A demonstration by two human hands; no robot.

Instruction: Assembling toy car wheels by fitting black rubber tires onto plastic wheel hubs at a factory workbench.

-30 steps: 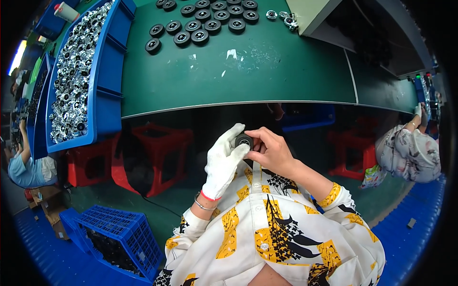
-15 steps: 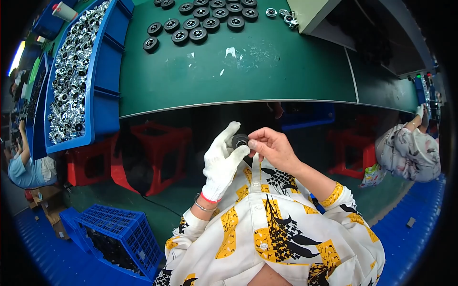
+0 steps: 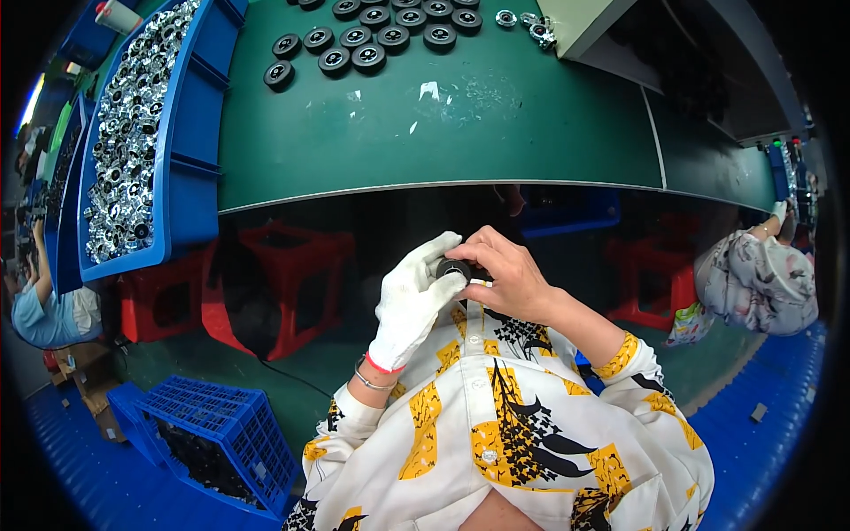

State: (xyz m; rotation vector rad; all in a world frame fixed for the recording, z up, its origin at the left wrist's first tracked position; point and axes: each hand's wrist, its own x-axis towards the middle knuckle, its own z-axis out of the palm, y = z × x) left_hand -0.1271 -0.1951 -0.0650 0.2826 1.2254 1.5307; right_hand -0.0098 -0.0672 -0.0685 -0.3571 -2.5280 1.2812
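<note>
A small black wheel is held between my two hands, in front of my body and below the table's near edge. My left hand, in a white knitted glove, is closed around its left side with thumb and fingers. The bare right hand grips it from the right, fingers over the top and thumb below. Part of the wheel is hidden by the fingers. On the green table ahead lie several similar black wheels with dark hubs.
A blue bin full of shiny chrome parts stands at the left. A few chrome pieces lie by a pale cabinet. Red stools, a blue crate and seated people are around me.
My right hand's fingers have shifted over the top of the wheel, and its thumb has moved lower. The left glove's fingers have curled in closer around the wheel.
</note>
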